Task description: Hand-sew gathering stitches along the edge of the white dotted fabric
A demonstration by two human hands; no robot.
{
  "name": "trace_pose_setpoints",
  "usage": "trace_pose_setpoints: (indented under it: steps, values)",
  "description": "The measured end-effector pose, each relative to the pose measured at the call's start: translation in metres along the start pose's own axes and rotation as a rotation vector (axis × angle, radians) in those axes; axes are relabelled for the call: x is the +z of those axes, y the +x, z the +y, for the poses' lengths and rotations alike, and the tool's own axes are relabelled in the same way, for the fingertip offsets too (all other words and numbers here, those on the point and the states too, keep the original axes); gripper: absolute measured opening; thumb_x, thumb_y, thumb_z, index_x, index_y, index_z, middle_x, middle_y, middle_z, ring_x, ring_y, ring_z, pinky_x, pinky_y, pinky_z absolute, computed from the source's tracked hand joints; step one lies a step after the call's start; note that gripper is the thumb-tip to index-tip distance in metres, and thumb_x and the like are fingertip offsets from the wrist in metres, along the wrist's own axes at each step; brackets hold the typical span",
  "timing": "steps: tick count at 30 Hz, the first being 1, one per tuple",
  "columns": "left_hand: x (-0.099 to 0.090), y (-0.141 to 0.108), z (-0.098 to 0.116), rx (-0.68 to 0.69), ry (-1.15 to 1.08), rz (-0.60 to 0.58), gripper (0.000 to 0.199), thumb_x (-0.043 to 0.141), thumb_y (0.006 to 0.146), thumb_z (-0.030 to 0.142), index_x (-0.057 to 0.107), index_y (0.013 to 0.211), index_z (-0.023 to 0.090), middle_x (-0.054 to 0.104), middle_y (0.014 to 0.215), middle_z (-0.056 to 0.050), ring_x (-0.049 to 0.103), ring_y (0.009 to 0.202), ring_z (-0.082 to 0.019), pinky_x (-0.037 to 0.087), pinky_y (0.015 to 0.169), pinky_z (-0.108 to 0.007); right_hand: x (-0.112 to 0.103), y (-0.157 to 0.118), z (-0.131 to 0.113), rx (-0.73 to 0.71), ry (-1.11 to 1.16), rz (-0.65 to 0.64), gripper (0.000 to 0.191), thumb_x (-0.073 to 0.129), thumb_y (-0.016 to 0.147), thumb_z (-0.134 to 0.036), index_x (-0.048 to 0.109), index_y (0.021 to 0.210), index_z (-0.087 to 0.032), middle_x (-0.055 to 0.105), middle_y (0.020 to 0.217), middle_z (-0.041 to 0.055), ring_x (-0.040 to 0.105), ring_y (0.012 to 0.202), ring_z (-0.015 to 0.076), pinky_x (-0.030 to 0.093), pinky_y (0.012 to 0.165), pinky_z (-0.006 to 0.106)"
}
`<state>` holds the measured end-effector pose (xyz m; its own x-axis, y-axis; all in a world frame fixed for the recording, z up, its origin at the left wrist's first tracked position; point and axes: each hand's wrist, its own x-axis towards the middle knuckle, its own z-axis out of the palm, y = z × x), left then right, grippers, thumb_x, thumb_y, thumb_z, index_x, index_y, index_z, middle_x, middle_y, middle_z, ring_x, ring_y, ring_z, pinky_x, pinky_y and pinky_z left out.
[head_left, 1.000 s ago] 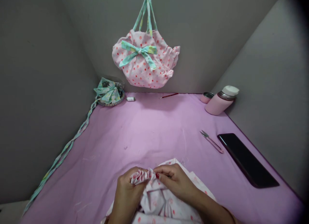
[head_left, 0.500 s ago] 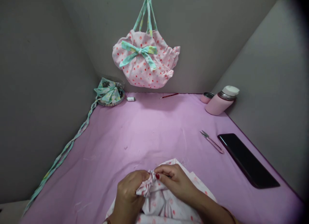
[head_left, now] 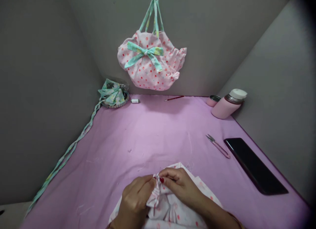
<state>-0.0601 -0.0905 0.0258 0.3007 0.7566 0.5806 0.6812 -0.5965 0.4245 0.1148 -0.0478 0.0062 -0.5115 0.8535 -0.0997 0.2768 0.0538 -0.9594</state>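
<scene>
White-and-pink fabric with red dots (head_left: 172, 211) lies bunched at the near edge of the table. My left hand (head_left: 137, 196) is closed on a gathered, pleated edge of it. Close beside, my right hand (head_left: 179, 184) pinches the same gathered edge between thumb and index finger. Whether a needle is in the right fingertips is too small to tell. The two hands nearly meet above the cloth, and they cover part of the gathers.
Thread snips (head_left: 218, 146) and a black phone (head_left: 255, 164) lie on the right. Behind them stand a pink flask (head_left: 228, 105) and its cup (head_left: 213, 100). A dotted bag (head_left: 150, 64) hangs at the back. A basket (head_left: 115, 105), thread spool (head_left: 135, 101) and green strips (head_left: 74, 145) lie left.
My left hand has rolled and shifted slightly right, closer to the right fingertips, covering more of the gathers. The right hand keeps its pinch. The whole view has shifted slightly.
</scene>
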Motion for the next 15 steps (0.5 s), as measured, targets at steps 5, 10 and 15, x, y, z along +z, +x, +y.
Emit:
trace_pose_setpoints:
  steps: [5, 10, 15]
  values:
    - [0.001, -0.002, 0.000, -0.029, -0.055, 0.013, 0.020, 0.050, 0.077, 0.003, 0.064, 0.088, 0.011, 0.071, 0.079, -0.011, 0.067, 0.069, -0.021, 0.053, 0.061, -0.028, 0.000, 0.001, 0.000, 0.014, 0.022, 0.008, 0.019, 0.051, 0.084, -0.025, 0.066, 0.081, -0.013, 0.057, 0.060, -0.0001, 0.049, 0.055, 0.0112, 0.037, 0.053, 0.021]
    - [0.006, 0.000, -0.001, -0.510, -0.362, -0.032, 0.017, 0.052, 0.073, 0.006, 0.065, 0.074, 0.017, 0.068, 0.066, -0.002, 0.063, 0.060, -0.015, 0.048, 0.057, -0.022, 0.000, 0.001, 0.000, 0.000, 0.016, 0.027, 0.018, 0.052, 0.083, -0.023, 0.067, 0.081, -0.013, 0.060, 0.062, 0.0010, 0.051, 0.057, 0.0115, 0.037, 0.055, 0.021]
    - [0.011, 0.007, -0.003, -0.984, -0.595, -0.050, 0.008, 0.061, 0.069, 0.017, 0.060, 0.061, 0.017, 0.060, 0.055, 0.001, 0.053, 0.054, -0.014, 0.043, 0.052, -0.021, 0.000, 0.001, 0.000, 0.016, 0.041, 0.031, 0.020, 0.052, 0.083, -0.026, 0.067, 0.080, -0.013, 0.059, 0.061, 0.0011, 0.050, 0.055, 0.0112, 0.037, 0.053, 0.021]
